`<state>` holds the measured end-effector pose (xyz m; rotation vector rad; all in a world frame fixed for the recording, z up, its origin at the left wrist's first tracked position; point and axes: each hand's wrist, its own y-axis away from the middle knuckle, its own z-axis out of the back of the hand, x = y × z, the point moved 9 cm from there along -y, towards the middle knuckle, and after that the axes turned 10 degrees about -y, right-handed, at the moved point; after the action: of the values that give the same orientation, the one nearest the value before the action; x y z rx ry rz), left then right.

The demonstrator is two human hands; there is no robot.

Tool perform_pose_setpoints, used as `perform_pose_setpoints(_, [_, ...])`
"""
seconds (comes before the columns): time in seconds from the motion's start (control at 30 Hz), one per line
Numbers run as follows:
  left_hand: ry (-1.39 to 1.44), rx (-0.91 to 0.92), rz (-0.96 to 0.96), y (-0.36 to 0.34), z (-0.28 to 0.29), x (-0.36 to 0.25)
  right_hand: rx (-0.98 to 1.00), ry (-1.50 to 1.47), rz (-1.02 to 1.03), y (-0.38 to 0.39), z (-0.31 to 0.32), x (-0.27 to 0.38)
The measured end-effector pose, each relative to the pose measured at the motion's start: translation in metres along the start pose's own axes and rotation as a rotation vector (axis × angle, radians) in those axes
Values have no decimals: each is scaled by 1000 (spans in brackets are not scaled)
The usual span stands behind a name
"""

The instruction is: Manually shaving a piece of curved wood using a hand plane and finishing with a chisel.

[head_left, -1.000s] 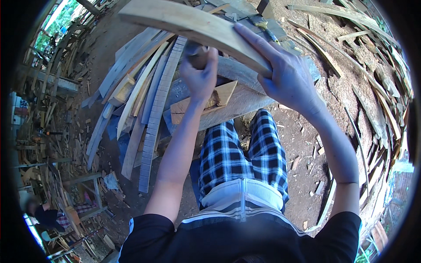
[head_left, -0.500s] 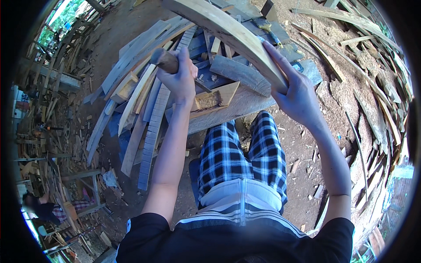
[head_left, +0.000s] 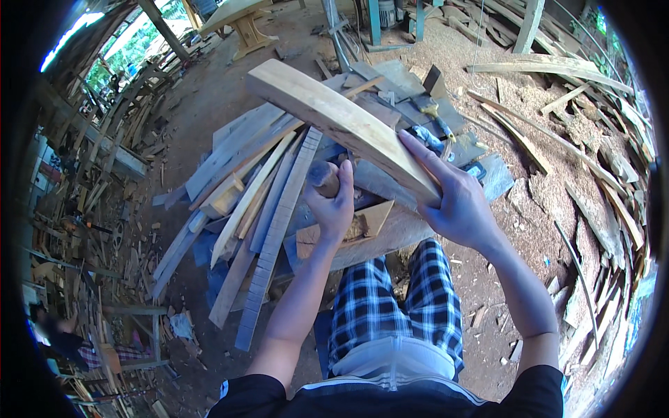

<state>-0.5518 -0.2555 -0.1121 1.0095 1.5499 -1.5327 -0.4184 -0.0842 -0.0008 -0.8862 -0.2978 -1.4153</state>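
Currently, your right hand (head_left: 456, 203) grips a long, pale wooden beam (head_left: 341, 118) by its near end, above weathered grey boards (head_left: 233, 160). Your left hand's (head_left: 333, 212) fingers wrap a thick, brown, round-ended handle (head_left: 324, 179).

The pale beam (head_left: 341, 115) is slanting across the way forward, its near end filling the right hand (head_left: 454, 202). The left hand (head_left: 333, 207) is wrapping round a stubby wooden handle (head_left: 323, 175), with the beam looming just ahead of it. Stacked boards (head_left: 237, 157) and a grooved strip (head_left: 279, 240) are hemming in the left side. A hollowed block (head_left: 378, 217) is jutting up before the knees, while a gap is running between the forearms, above the plaid trousers (head_left: 397, 306).
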Motion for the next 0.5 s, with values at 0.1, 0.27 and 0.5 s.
perform_pose_setpoints(0.1, [-119,0,-114,4,-14,-11,-122,0,174,-17,13,18])
perform_pose_setpoints(0.27, [-231,1,-210,3,-21,-40,-288,-98,399,-29,35,65])
perform_pose_setpoints(0.5, [-133,-40,-200,0,-19,-32,-4,337,219,-32,9,38])
